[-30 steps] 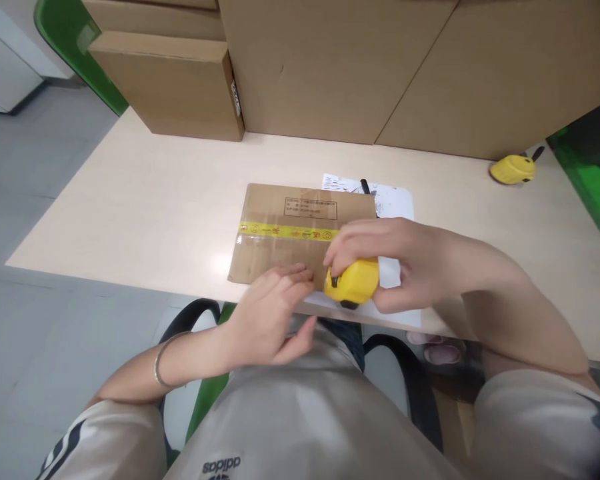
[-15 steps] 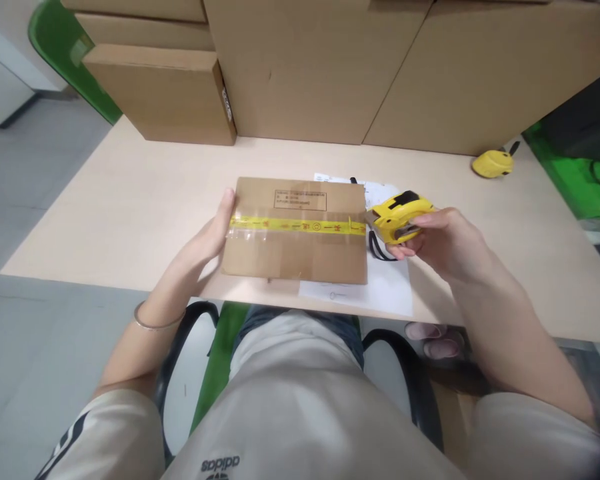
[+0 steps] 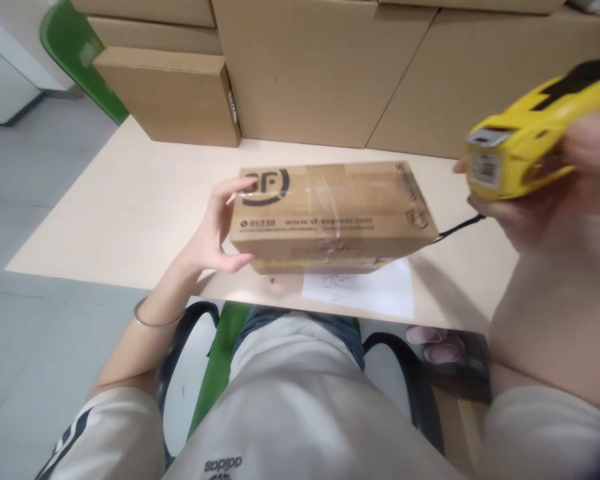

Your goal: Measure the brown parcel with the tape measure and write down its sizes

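A: ok so where's the box [image 3: 325, 213] rn?

B: middle of the worktop [image 3: 120, 213], printed face up, SF logo [image 3: 269, 189] at its 10 o'clock corner. can't tell if it's resting flat or lifted a bit tbh

A: and the hands?

B: left hand [image 3: 215, 230] is at the box's 9 o'clock end, pinching it: fingers up over the logo, thumb down along the near side. right hand [image 3: 540, 220] is way out at 3 o'clock, kinda blurry, wrapped round a yellow tape measure [image 3: 525, 140]

A: is that touching the box?

B: nah, the body's well apart, up in the air between 2 and 3 o'clock. its black strap [image 3: 463, 227] runs down to about the box's 4 o'clock corner, can't tell if they touch

A: anything else around?

B: paper [image 3: 375, 293] sticking out at 5 o'clock, partly hidden by the box. big cartons [image 3: 300, 80] stand along 12, a small carton [image 3: 180, 100] at 10, and a green chair [image 3: 63, 57] past that, same direction
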The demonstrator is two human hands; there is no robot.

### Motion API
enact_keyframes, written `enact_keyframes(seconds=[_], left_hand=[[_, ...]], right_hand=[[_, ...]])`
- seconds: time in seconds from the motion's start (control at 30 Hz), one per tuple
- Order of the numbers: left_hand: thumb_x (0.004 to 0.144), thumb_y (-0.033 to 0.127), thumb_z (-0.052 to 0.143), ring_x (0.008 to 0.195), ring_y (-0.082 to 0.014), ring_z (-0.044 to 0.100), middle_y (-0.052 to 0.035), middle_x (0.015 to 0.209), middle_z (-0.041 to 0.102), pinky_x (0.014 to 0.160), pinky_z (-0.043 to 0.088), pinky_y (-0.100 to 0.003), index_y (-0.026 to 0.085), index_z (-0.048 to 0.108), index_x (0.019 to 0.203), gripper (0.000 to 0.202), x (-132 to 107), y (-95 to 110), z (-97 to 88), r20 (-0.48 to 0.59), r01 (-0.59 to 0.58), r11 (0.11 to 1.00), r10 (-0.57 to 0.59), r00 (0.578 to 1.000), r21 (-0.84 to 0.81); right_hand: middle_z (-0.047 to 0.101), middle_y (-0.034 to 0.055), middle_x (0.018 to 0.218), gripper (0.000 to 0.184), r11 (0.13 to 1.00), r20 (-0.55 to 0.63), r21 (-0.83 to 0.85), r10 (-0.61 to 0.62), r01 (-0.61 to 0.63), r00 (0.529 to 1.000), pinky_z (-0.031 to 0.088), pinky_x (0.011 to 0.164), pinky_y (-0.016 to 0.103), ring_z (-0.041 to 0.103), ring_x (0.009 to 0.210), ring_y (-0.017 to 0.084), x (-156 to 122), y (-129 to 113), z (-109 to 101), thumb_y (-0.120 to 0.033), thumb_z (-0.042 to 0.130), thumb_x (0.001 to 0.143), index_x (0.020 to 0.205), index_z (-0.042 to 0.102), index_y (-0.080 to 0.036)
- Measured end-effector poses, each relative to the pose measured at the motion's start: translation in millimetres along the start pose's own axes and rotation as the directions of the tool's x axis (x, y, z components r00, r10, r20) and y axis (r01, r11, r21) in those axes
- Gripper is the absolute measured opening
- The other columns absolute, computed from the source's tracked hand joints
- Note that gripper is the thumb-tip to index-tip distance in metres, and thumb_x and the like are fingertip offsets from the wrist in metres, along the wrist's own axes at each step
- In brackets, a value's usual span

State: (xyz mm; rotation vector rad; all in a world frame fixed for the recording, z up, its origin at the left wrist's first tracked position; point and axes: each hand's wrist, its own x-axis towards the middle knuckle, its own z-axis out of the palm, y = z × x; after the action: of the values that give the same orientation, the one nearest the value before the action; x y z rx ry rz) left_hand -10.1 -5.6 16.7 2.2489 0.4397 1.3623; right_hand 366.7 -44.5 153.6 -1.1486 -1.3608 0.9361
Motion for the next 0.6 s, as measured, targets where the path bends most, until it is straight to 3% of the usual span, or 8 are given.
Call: enact_keyframes(seconds=[0.07,0.13,0.23,0.37,0.43,0.5,0.6], left_hand=[[0.060,0.058,0.095,0.136,-0.0402,0.058,-0.0132,0.150,0.052,0.116,0.051,-0.057,0.032,0.043,0.159,0.115,-8.7,-3.2,7.0,0.013,0.056,0.998,-0.055,0.998,-0.009],[0.060,0.058,0.096,0.142,-0.0446,0.054,-0.0136,0.156,0.049,0.120,0.046,-0.062,0.036,0.034,0.164,0.123,-14.8,-4.2,11.4,-0.003,0.120,0.992,-0.120,0.993,-0.045],[0.060,0.047,0.099,0.152,-0.0465,0.046,-0.0123,0.168,0.040,0.122,0.045,-0.064,0.042,0.009,0.170,0.142,-17.8,-5.2,13.0,0.043,0.114,0.989,-0.110,0.993,-0.099],[0.064,0.036,0.097,0.160,-0.0380,0.038,-0.0062,0.179,0.021,0.128,0.042,-0.052,0.043,0.006,0.169,0.139,-21.7,-11.6,10.8,0.068,0.011,0.993,-0.003,0.998,-0.113],[0.065,0.038,0.097,0.159,-0.0356,0.040,-0.0058,0.179,0.021,0.128,0.042,-0.052,0.044,0.002,0.169,0.141,-26.7,-15.7,9.1,0.076,0.017,0.994,-0.009,0.997,-0.109],[0.062,0.044,0.099,0.156,-0.0377,0.043,-0.0059,0.176,0.029,0.127,0.042,-0.056,0.046,0.008,0.169,0.140,-32.1,-18.8,7.2,0.071,0.067,0.995,-0.062,0.996,-0.074],[0.055,0.056,0.100,0.150,-0.0420,0.046,-0.0070,0.164,0.046,0.126,0.040,-0.062,0.046,0.033,0.164,0.128,-36.8,-19.6,5.6,0.026,0.108,0.994,-0.108,0.994,-0.006]], right_hand=[[0.066,0.0038,0.091,0.017,0.983,0.092,-0.168,-0.057,0.072,0.994,0.033,0.053,0.031,0.055,0.071,0.016,8.2,-7.6,19.2,-0.042,0.079,0.082,0.094,0.074,-0.031],[0.070,0.0015,0.094,0.030,0.907,0.277,-0.352,-0.134,0.230,0.952,0.043,0.064,0.033,0.059,0.076,0.018,14.8,-16.3,45.6,-0.050,0.082,0.080,0.093,0.065,-0.029],[0.070,-0.0015,0.100,0.039,0.758,0.547,-0.466,-0.158,0.456,0.822,0.048,0.080,0.033,0.067,0.091,0.020,21.3,-25.8,90.0,-0.061,0.070,0.091,0.101,0.058,-0.025],[0.070,0.0008,0.103,0.032,0.722,0.723,-0.417,-0.104,0.551,0.683,0.046,0.075,0.028,0.068,0.092,0.019,23.9,-27.3,133.0,-0.049,0.067,0.097,0.109,0.056,-0.021],[0.070,0.0018,0.101,0.031,0.708,0.751,-0.421,-0.079,0.567,0.656,0.043,0.072,0.028,0.066,0.087,0.018,24.3,-24.9,139.1,-0.046,0.068,0.097,0.109,0.056,-0.020],[0.070,0.0008,0.095,0.031,0.690,0.741,-0.448,-0.068,0.568,0.668,0.041,0.070,0.028,0.063,0.081,0.016,25.8,-20.8,132.0,-0.047,0.069,0.096,0.106,0.056,-0.021],[0.066,-0.0024,0.083,0.036,0.659,0.679,-0.513,-0.080,0.549,0.730,0.037,0.064,0.028,0.057,0.071,0.014,30.2,-10.6,94.9,-0.052,0.076,0.090,0.099,0.057,-0.023]])
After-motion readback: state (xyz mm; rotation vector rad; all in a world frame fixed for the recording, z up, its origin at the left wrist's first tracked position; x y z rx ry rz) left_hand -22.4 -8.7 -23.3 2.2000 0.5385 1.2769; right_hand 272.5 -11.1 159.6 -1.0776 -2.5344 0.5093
